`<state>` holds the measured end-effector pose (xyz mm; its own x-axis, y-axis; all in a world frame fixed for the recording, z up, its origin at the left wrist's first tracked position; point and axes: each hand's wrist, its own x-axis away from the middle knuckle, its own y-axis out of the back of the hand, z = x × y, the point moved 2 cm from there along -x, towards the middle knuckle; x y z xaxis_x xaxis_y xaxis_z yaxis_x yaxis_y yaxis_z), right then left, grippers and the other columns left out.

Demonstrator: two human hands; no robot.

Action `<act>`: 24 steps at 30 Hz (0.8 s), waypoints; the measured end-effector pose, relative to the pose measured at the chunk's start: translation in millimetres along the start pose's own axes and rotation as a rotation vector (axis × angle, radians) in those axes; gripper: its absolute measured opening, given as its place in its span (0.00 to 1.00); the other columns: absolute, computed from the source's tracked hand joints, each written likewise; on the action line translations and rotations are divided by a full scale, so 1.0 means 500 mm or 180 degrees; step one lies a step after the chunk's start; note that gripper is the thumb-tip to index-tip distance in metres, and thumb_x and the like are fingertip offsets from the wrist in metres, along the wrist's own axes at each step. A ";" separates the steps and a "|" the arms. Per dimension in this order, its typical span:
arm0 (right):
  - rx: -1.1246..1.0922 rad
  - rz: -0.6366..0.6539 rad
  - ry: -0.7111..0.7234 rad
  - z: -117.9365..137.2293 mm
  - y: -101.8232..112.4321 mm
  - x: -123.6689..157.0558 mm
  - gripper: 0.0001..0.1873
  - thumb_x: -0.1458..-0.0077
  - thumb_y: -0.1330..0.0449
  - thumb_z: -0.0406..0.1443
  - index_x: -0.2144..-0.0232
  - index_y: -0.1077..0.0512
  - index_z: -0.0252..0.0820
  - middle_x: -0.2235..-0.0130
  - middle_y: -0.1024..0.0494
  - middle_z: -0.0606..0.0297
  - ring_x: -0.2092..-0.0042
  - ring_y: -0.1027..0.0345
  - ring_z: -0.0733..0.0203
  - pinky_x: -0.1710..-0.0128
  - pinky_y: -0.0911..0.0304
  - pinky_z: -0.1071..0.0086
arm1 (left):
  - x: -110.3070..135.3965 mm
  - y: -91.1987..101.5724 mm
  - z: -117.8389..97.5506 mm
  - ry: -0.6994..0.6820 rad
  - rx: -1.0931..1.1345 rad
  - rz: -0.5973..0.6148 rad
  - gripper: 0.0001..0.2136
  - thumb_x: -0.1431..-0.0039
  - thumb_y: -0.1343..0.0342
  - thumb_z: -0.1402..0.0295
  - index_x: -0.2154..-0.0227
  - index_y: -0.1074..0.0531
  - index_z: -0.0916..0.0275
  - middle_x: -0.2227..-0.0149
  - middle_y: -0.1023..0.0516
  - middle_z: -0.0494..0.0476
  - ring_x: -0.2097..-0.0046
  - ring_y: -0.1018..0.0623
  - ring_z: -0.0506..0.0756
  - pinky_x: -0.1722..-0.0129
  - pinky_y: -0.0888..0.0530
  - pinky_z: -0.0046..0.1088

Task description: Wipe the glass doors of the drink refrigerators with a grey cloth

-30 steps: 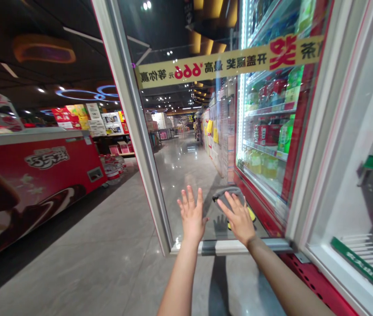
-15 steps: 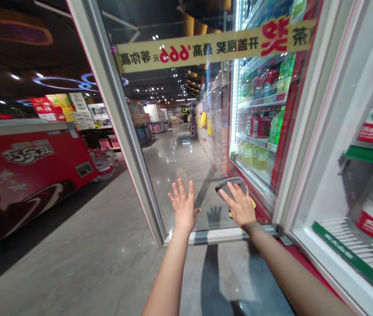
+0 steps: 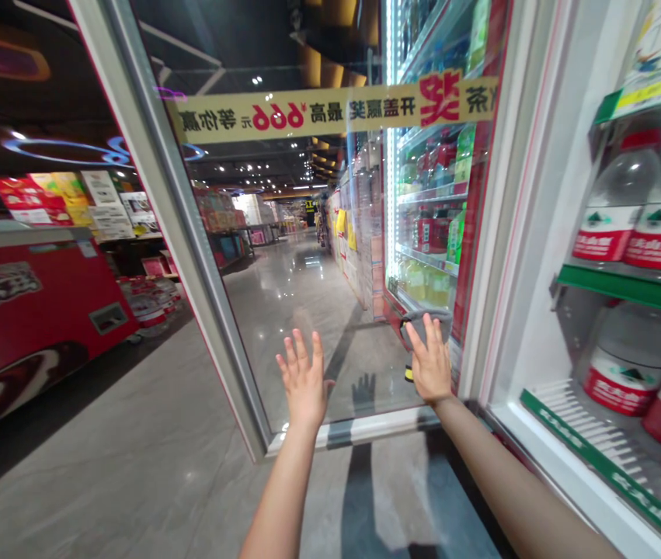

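A glass fridge door (image 3: 307,287) in a grey metal frame stands swung out in front of me. My left hand (image 3: 304,380) lies flat against the lower part of the glass, fingers spread and holding nothing. Lower right on the pane, my right hand (image 3: 432,365) presses a grey cloth (image 3: 440,320) with black and yellow edging to the glass. Its fingers are stretched over the cloth and hide much of it. Across the upper pane runs a yellow strip (image 3: 330,109) whose printing appears reversed.
Right of the door, fridge shelves (image 3: 633,287) hold large bottles (image 3: 621,380) with red and white labels. A red chest freezer (image 3: 39,310) stands at left, with bottle packs (image 3: 147,299) beside it. Through the glass show a lit drinks fridge (image 3: 423,194) and an aisle.
My right hand and the cloth have moved right across the glass, close to the hinge-side frame. My left hand stays flat on the pane. The view has turned right, showing more bottles.
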<state>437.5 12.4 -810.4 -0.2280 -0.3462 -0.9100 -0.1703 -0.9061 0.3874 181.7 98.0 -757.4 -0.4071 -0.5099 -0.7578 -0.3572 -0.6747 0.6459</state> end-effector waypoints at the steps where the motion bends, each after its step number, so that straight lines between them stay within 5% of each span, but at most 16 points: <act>1: -0.0018 -0.0052 -0.0032 -0.013 0.005 -0.018 0.45 0.43 0.48 0.27 0.27 0.54 0.59 0.25 0.57 0.59 0.27 0.55 0.41 0.38 0.41 0.42 | 0.000 0.001 -0.003 -0.0113 -0.0005 0.0009 0.52 0.50 0.30 0.73 0.27 0.54 0.53 0.26 0.64 0.68 0.26 0.63 0.69 0.31 0.53 0.64; 3: -0.0040 -0.0212 -0.0257 -0.039 0.009 -0.027 0.43 0.41 0.49 0.28 0.28 0.52 0.58 0.26 0.53 0.58 0.28 0.54 0.42 0.37 0.44 0.39 | -0.001 0.004 -0.009 -0.0358 -0.0015 0.0060 0.47 0.48 0.34 0.76 0.28 0.51 0.49 0.25 0.58 0.62 0.26 0.60 0.66 0.30 0.53 0.61; 10: -0.0071 -0.0723 -0.0961 -0.076 -0.016 0.070 0.38 0.44 0.49 0.27 0.31 0.40 0.52 0.32 0.40 0.52 0.37 0.40 0.44 0.40 0.38 0.46 | -0.012 0.012 -0.013 -0.0466 0.0058 0.0137 0.43 0.47 0.39 0.81 0.30 0.46 0.48 0.26 0.55 0.58 0.26 0.57 0.65 0.30 0.50 0.59; 16: 0.0026 -0.0771 -0.0608 -0.130 0.056 -0.066 0.39 0.50 0.48 0.25 0.38 0.30 0.58 0.32 0.37 0.61 0.34 0.44 0.48 0.37 0.43 0.48 | -0.014 0.015 -0.014 -0.0442 0.0030 0.0227 0.43 0.47 0.37 0.80 0.30 0.45 0.50 0.26 0.54 0.59 0.26 0.57 0.65 0.30 0.50 0.58; 18: 0.0171 -0.0744 -0.0576 -0.150 0.065 -0.067 0.38 0.50 0.48 0.25 0.39 0.29 0.57 0.31 0.39 0.62 0.32 0.47 0.47 0.36 0.45 0.47 | -0.013 0.016 -0.015 -0.0434 0.0016 0.0256 0.44 0.47 0.37 0.79 0.30 0.46 0.49 0.26 0.55 0.59 0.26 0.58 0.65 0.30 0.50 0.58; 24: 0.0369 -0.0219 -0.0354 -0.175 0.007 0.124 0.41 0.47 0.50 0.26 0.31 0.41 0.45 0.29 0.43 0.53 0.30 0.50 0.41 0.38 0.39 0.46 | -0.013 0.019 -0.019 -0.0383 -0.0037 0.0348 0.44 0.47 0.37 0.79 0.30 0.46 0.48 0.26 0.55 0.57 0.26 0.57 0.65 0.30 0.48 0.58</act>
<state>506.4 -33.4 -878.5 -0.3155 -0.2496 -0.9155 -0.2970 -0.8903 0.3451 188.7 89.8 -747.1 -0.5409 -0.5135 -0.6661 -0.2957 -0.6253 0.7222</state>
